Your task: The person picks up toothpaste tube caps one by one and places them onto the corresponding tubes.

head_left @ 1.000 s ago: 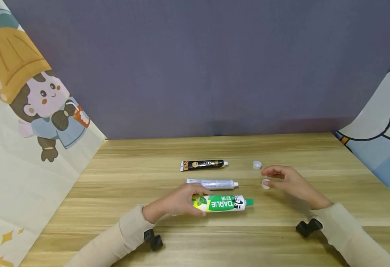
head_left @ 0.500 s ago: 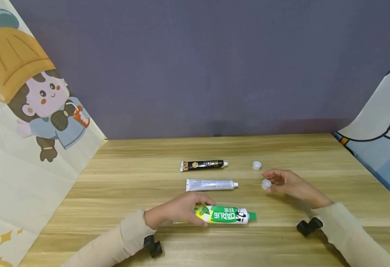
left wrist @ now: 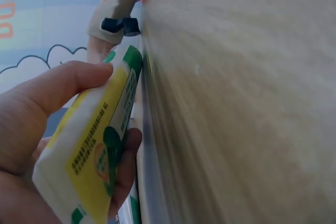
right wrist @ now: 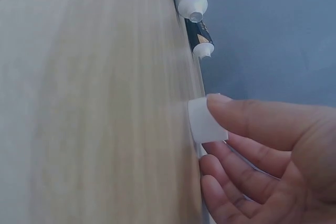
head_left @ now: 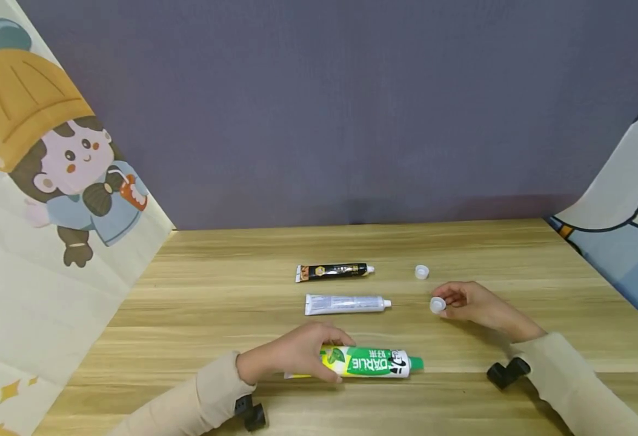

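Note:
My left hand (head_left: 308,354) grips a green, white and yellow Darlie toothpaste tube (head_left: 370,361) by its flat-end half, with the green cap pointing right. In the left wrist view the thumb lies along one side of the toothpaste tube (left wrist: 94,145) and fingers show on the other. My right hand (head_left: 479,309) pinches a small white cap (head_left: 437,304) at the tabletop. The right wrist view has the thumb on the near side of this white cap (right wrist: 202,121) and fingers behind it.
Beyond the left hand lie a silver-white toothpaste tube (head_left: 346,304) and a black toothpaste tube (head_left: 334,272), both uncapped with nozzles facing right. A second white cap (head_left: 422,272) sits behind the pinched one. All are on a wood-grain table (head_left: 215,290), with a dark partition (head_left: 346,121) at the back.
My left hand has brought the Darlie tube nearer to the body, away from the silver-white tube. The right fingers have closed in around the nearer white cap, which stays about where it was.

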Demonstrator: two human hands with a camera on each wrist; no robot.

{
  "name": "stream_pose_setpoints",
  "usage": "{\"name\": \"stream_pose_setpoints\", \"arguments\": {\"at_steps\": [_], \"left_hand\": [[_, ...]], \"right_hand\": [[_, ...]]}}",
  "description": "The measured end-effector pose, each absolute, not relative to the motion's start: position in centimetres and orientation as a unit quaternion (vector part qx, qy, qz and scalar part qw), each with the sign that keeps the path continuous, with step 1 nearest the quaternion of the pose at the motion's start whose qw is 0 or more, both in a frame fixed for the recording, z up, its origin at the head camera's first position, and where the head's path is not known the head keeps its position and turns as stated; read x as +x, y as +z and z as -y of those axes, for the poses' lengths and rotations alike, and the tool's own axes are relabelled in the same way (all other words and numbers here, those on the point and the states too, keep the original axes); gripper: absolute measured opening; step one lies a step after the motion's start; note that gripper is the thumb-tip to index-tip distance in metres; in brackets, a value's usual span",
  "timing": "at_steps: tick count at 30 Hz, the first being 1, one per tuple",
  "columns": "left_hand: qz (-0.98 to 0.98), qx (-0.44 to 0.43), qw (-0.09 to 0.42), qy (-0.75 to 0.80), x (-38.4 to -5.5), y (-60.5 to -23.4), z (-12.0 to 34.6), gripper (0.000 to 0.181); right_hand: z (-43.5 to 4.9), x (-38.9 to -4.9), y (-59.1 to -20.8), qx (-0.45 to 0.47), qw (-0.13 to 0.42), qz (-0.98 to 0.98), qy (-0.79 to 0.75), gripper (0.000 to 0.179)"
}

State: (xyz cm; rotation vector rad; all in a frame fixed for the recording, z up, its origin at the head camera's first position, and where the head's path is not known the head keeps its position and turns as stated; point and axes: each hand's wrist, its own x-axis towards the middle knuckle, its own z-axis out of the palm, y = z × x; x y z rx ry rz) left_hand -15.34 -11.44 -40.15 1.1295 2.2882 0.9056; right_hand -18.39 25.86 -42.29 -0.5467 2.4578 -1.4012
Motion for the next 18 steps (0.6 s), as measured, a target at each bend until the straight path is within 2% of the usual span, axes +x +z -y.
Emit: {"name": "stream_pose_setpoints", "arguments": {"at_steps": [7, 11, 18], "left_hand": [[-0.824, 0.444, 0.202, 0.287, -15.12, -40.11, 11.22, 0.047], [-0.829, 0.441, 0.204, 0.276, -15.01, -40.12, 11.05, 0.048], [-0.845, 0.445, 0.178, 0.235, -14.82, -39.96, 10.81, 0.052]], "right_hand": [[-25.80, -18.23, -42.42, -0.181, 0.132, -0.842, -0.491, 0.036], [-25.80, -18.14, -42.58, -0.185, 0.123, -0.846, -0.486, 0.034], [-25.83, -18.16, -42.51, -0.188, 0.119, -0.848, -0.481, 0.033]]}}
